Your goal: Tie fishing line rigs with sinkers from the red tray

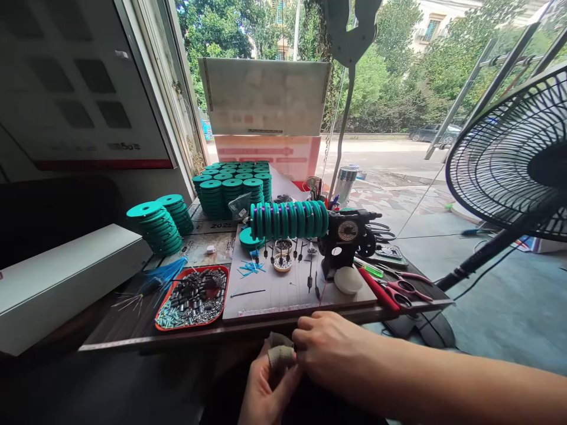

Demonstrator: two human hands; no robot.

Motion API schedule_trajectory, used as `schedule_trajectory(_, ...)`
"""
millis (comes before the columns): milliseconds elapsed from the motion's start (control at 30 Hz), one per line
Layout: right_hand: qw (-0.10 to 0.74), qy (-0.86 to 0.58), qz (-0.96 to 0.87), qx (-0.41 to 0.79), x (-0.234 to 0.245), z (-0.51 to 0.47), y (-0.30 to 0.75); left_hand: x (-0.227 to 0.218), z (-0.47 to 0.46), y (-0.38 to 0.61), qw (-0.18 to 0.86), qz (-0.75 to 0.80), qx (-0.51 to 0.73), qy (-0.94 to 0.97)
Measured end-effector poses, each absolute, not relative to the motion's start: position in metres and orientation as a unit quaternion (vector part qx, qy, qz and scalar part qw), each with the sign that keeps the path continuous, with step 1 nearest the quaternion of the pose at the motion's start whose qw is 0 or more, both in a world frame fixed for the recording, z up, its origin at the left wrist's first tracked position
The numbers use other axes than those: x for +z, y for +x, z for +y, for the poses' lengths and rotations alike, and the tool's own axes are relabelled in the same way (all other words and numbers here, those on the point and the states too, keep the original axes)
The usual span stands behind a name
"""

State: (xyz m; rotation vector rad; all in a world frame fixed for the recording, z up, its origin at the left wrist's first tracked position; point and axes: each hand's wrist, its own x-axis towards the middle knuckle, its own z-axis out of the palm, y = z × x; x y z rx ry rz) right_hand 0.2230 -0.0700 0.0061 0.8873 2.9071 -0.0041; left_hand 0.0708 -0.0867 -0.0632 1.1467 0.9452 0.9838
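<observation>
Below the table's front edge, my left hand (269, 381) pinches a small piece of grey-green cloth (282, 356) between thumb and fingers. Against it, on the right, is my right hand (325, 345), its fingers curled closed; what they hold is hidden. Just above the hands, a white work mat (266, 301) bears blue bits of tubing (251, 268) and two small dishes of beads (282, 262). A row of green spools (290, 219) sits on a black winding stand (348, 236), with dark weights (309, 283) hanging on thin lines below.
To the left lies a red-rimmed tray (228, 283) of metal and teal parts, beside a long white box (71, 277). Green spool stacks (212, 198) stand behind. Red-handled scissors (405, 286) and a round white lid (348, 280) lie right; a black fan (509, 153) stands beyond.
</observation>
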Motion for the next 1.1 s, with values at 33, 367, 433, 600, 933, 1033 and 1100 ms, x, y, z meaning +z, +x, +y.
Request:
schedule_trajectory(33,0.057,0.293,0.954,0.000,0.009,-0.070,0.221,-0.064,-0.087,0.071,0.626,0.409,0.432,0.504)
schedule_trajectory(367,0.069,0.293,0.953,0.037,0.014,-0.075,0.205,-0.067,-0.089,0.070,0.628,0.384,0.453,0.502)
schedule_trajectory(433,0.069,0.294,0.953,0.028,0.012,-0.075,0.209,-0.062,-0.090,0.071,0.617,0.393,0.460,0.504)
schedule_trajectory(600,0.072,0.297,0.952,0.017,0.011,-0.073,0.218,-0.060,-0.090,0.071,0.608,0.403,0.443,0.521)
schedule_trajectory(933,0.136,0.294,0.946,0.008,0.025,-0.074,0.211,-0.061,-0.090,0.071,0.612,0.390,0.447,0.523)
schedule_trajectory(1033,0.165,0.305,0.938,0.001,0.031,-0.074,0.208,-0.062,-0.090,0.070,0.620,0.385,0.437,0.525)
schedule_trajectory(1100,0.169,0.306,0.937,-0.004,0.034,-0.074,0.206,-0.063,-0.090,0.069,0.619,0.384,0.437,0.527)
